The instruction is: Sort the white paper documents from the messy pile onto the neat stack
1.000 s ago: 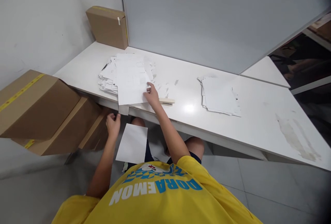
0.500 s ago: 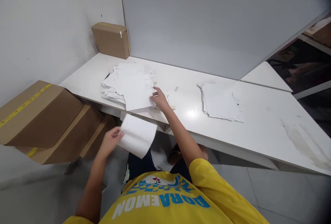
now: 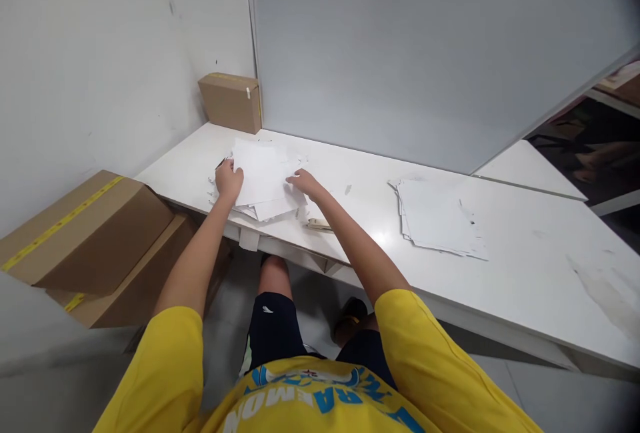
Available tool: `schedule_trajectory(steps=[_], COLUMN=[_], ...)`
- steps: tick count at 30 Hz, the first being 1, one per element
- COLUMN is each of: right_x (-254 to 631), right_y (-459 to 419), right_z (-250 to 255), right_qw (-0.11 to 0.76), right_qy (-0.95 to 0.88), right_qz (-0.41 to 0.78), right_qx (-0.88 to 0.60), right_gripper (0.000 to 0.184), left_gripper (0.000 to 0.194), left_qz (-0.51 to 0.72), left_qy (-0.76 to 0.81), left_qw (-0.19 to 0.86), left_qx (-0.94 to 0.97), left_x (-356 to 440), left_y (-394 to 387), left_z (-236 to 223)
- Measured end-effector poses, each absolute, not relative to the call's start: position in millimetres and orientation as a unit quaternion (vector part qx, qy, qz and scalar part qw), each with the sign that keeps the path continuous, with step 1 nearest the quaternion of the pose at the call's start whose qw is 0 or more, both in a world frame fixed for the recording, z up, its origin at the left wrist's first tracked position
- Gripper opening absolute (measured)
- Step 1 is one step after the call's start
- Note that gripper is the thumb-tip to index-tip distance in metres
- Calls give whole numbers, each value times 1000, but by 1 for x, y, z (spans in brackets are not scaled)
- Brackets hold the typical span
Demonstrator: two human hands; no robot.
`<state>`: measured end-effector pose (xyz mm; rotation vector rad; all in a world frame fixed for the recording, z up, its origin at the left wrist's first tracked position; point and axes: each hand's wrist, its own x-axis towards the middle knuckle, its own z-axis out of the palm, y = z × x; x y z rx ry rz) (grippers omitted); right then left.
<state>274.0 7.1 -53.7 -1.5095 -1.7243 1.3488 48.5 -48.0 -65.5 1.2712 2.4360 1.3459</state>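
Note:
A loose pile of white paper sheets [image 3: 273, 209] lies on the left part of the white table, its edges uneven. On top of it is one sheet of paper [image 3: 260, 169]. My left hand [image 3: 229, 181] grips that sheet at its left edge, thumb over the top and fingers partly hidden. At the right edge, my right hand [image 3: 305, 184] has its fingertips closed together on the paper. Under my right forearm lies a small beige object [image 3: 317, 224], partly covered, whose kind I cannot make out.
A second paper stack [image 3: 435, 216] rests farther right on the table [image 3: 520, 273]. One cardboard box [image 3: 230, 105] stands in the back corner, and larger boxes [image 3: 100, 233] with yellow tape are piled at the left. A grey panel [image 3: 400, 53] rises behind the table.
My left hand has moved up from above my lap to the pile, bringing its sheet onto the top. My right hand stays by the pile's right edge. The view has tilted slightly.

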Motion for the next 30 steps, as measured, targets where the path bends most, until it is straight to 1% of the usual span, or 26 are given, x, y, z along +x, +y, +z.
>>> schedule_trajectory(steps=[3, 8, 12, 14, 17, 19, 21, 24, 26, 28, 30], right_x=[263, 256, 261, 266, 279, 290, 303, 322, 333, 342, 350], right_y=[14, 17, 12, 10, 7, 3, -4, -20, -32, -43, -51], right_z=[-53, -50, -44, -41, -39, -41, -47, -59, -67, -72, -72], right_qw=[233, 232, 221, 209, 207, 209, 202, 155, 111, 84, 81], right_qy=[-601, -561, -522, -507, -497, -496, -496, -506, -515, -522, -533], right_qz=[516, 576, 650, 681, 702, 715, 739, 777, 790, 793, 786], right_qx=[-565, -548, -505, -485, -466, -446, -409, -341, -313, -302, -303], right_gripper=[39, 27, 18, 21, 33, 39, 40, 40, 40, 37, 34], left_gripper=[30, 46, 48, 48, 47, 49, 53, 50, 50, 57, 66], left_qz=[410, 454, 487, 508, 538, 557, 582, 612, 612, 614, 622], left_qy=[819, 797, 780, 765, 737, 725, 705, 613, 559, 534, 519], left_qw=[41, 102, 159, 191, 231, 239, 272, 417, 484, 503, 503], left_qx=[399, 385, 360, 348, 337, 327, 301, 274, 281, 289, 300], left_x=[55, 58, 58, 59, 61, 62, 67, 81, 94, 106, 116], left_y=[-49, -49, -49, -52, -67, -86, -109, -147, -168, -182, -187], left_z=[-73, -77, -74, -71, -67, -68, -74, -87, -94, -95, -88])
